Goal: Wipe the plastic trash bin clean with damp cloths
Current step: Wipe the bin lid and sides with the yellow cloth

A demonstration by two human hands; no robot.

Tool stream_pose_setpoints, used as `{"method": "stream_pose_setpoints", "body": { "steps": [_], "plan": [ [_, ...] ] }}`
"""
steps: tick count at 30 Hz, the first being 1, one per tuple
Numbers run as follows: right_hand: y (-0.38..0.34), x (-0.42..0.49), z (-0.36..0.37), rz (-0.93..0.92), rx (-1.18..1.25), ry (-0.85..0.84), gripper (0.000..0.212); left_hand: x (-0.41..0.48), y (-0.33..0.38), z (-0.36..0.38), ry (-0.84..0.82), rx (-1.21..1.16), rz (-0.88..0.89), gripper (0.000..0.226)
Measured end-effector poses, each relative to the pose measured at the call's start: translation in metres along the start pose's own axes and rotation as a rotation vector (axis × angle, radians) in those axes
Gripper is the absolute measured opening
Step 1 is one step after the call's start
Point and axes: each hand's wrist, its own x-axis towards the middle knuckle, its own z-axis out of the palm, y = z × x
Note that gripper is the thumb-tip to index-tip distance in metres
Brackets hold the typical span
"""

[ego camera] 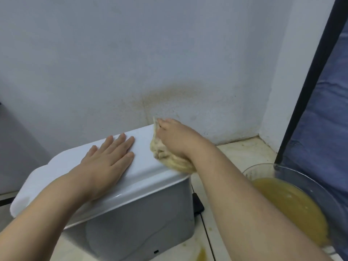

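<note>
Soft, even indoor light; picture slightly hazy.
You are working under flat, cool light with soft shadows: a faint shade lies under your left hand (108, 159) on the bin lid (143, 166), and a small bright streak of glare sits on the lid's front edge. Nothing is crisp; the cloth (169, 161) looks smeared. The wide lens makes the dark post (313, 72) at the right lean, and your right forearm (254, 204) swells toward the bottom edge.

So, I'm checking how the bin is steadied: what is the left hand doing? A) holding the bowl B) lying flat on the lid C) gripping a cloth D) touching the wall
B: the left hand lies flat, fingers straight, on the lid; the right hand grips the cloth.
</note>
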Motion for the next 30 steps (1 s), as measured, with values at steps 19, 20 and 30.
{"method": "stream_pose_setpoints", "body": {
  "steps": [19, 20, 30],
  "plan": [
    [0.026, -0.060, 0.050, -0.100, 0.409, 0.485, 0.053, 0.021, 0.050, 0.008, 0.004, -0.071, 0.034, 0.049],
    [0.029, -0.052, 0.039, -0.075, 0.507, 0.383, 0.051, 0.021, 0.048, 0.009, -0.004, -0.079, 0.039, 0.048],
    [0.085, -0.055, 0.087, 0.200, 2.004, 0.419, 0.035, 0.039, 0.089, 0.004, 0.049, -0.141, -0.007, 0.050]
  ]
}}
